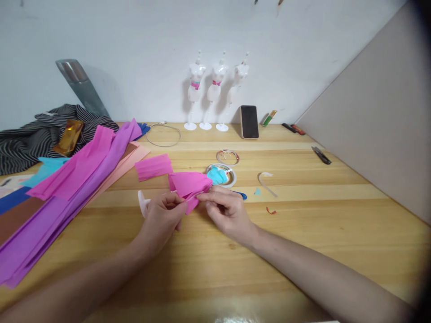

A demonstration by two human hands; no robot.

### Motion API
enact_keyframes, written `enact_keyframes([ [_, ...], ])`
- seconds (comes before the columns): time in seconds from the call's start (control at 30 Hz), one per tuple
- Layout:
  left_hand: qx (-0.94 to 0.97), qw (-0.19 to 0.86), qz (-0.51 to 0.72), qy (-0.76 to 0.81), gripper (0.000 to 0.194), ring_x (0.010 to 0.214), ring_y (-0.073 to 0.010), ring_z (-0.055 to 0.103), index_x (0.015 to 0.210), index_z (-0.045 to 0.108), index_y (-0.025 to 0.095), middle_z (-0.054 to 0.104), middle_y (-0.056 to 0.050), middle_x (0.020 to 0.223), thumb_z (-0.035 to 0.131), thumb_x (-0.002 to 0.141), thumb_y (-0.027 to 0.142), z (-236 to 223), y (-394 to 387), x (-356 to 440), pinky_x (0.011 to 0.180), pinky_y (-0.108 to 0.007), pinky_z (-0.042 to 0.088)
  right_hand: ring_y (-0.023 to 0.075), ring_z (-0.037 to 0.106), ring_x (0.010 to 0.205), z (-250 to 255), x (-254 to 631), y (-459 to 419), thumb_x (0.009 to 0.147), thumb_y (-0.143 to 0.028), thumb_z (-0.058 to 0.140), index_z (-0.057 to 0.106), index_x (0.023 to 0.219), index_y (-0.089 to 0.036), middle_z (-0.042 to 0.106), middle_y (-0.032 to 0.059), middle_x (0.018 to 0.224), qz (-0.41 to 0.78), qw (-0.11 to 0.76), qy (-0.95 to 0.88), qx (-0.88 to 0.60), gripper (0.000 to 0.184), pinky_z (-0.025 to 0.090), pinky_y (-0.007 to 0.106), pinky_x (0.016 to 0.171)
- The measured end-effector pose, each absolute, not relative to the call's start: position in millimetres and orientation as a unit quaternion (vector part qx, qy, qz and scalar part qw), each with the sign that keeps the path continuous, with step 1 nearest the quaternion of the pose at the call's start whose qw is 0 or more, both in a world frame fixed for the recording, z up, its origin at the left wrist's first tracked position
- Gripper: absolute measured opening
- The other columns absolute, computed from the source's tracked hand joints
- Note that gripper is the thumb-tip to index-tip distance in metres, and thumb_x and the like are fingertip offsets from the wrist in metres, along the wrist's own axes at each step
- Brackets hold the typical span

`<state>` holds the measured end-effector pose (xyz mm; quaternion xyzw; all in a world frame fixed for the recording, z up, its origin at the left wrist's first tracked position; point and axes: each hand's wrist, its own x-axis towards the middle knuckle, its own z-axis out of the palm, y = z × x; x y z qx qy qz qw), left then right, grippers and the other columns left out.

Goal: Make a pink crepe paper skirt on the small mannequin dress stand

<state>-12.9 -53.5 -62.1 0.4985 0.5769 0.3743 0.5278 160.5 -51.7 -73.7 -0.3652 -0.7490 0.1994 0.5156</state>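
Observation:
A small white mannequin lies on its side in front of me, its round base to the left of my left hand. It wears a pink crepe paper skirt and a light blue crepe paper top. My left hand is closed, thumb and finger pinching the skirt's near edge. My right hand pinches the same edge a little farther right, near the waist. A thin pale line runs along the paper between the fingertips; I cannot tell if it is tape. The mannequin's stem is mostly hidden by my left hand.
Pink and purple crepe paper sheets are piled left, near a pink piece. Tape rolls lie beyond the mannequin. Three mannequins and a phone stand at the wall. A utility knife lies right.

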Motion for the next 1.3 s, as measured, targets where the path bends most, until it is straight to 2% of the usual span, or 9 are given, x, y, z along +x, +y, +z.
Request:
enact_keyframes([
  [0.37, 0.483, 0.524, 0.411, 0.570, 0.017, 0.035, -0.0046, 0.036, 0.053, 0.060, 0.018, 0.047, 0.007, 0.038, 0.068, 0.063, 0.029, -59, -55, -12, 0.037, -0.019, 0.022, 0.0123, 0.050, 0.055, -80, 161, -47, 0.081, -0.009, 0.049, 0.075, 0.089, -0.016, 0.055, 0.0003, 0.059, 0.212, 0.504, -0.730, -0.410, 0.028, 0.040, 0.025, 0.053],
  [0.67, 0.469, 0.556, 0.391, 0.565, 0.022, 0.037, -0.0055, 0.037, 0.054, 0.059, 0.016, 0.050, 0.005, 0.039, 0.068, 0.065, 0.033, -61, -54, -13, 0.039, -0.019, 0.024, 0.0105, 0.049, 0.053, -80, 164, -46, 0.080, -0.013, 0.052, 0.075, 0.084, -0.018, 0.056, -0.0007, 0.059, 0.229, 0.522, -0.694, -0.439, 0.023, 0.040, 0.024, 0.052],
  [0.87, 0.468, 0.559, 0.389, 0.564, 0.022, 0.035, -0.0060, 0.037, 0.050, 0.055, 0.017, 0.050, 0.004, 0.038, 0.066, 0.064, 0.030, -61, -53, -14, 0.038, -0.019, 0.025, 0.0107, 0.046, 0.052, -71, 166, -50, 0.080, -0.013, 0.053, 0.073, 0.081, -0.019, 0.051, -0.0016, 0.056, 0.208, 0.552, -0.685, -0.428, 0.021, 0.038, 0.024, 0.050],
  [1.03, 0.484, 0.552, 0.375, 0.566, 0.018, 0.038, -0.0063, 0.039, 0.049, 0.057, 0.017, 0.052, 0.004, 0.040, 0.065, 0.063, 0.027, -60, -52, -15, 0.040, -0.020, 0.027, 0.0108, 0.048, 0.051, -76, 165, -46, 0.079, -0.010, 0.051, 0.074, 0.084, -0.018, 0.056, -0.0002, 0.058, 0.209, 0.510, -0.720, -0.423, 0.025, 0.039, 0.024, 0.049],
  [1.3, 0.463, 0.567, 0.381, 0.565, 0.011, 0.035, -0.0063, 0.040, 0.054, 0.059, 0.017, 0.052, 0.005, 0.038, 0.063, 0.061, 0.025, -59, -51, -13, 0.039, -0.019, 0.029, 0.0111, 0.050, 0.053, -79, 165, -43, 0.081, -0.012, 0.050, 0.074, 0.092, -0.017, 0.056, -0.0004, 0.061, 0.194, 0.515, -0.701, -0.453, 0.026, 0.041, 0.025, 0.052],
])
